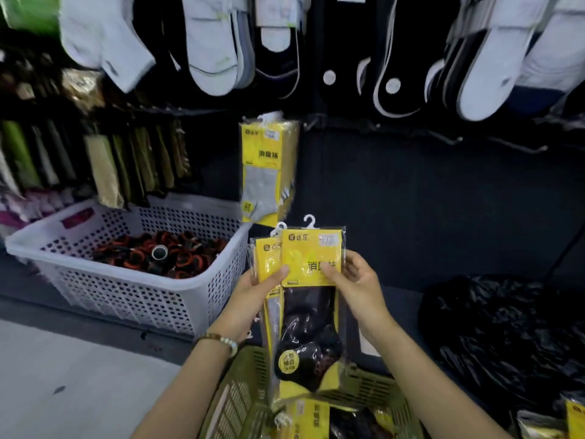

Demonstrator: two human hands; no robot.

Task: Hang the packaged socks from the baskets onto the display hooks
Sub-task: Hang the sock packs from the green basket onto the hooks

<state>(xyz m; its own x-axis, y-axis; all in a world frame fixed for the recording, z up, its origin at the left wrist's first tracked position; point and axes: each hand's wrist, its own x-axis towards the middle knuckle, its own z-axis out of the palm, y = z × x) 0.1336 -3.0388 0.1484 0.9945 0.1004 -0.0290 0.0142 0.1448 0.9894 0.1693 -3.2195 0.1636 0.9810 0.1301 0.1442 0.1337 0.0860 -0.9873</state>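
Observation:
I hold a small stack of yellow sock packs upright in front of me. The front pack (311, 299) shows black socks and has a white plastic hook on top. My left hand (253, 296) grips the stack from the left, thumb on a rear pack (266, 261). My right hand (359, 280) pinches the front pack's yellow card from the right. Below them an olive basket (243, 397) holds more yellow packs (304, 419). A bunch of yellow packs with grey socks (267, 172) hangs on the dark display wall above. Bare metal display hooks (443, 139) jut out to the right of it.
A white perforated basket (133, 293) of black and orange items stands at the left. White and black socks (215, 49) hang along the top. Packaged goods (104, 169) hang at the left. A black plastic bag (506, 337) lies at the right.

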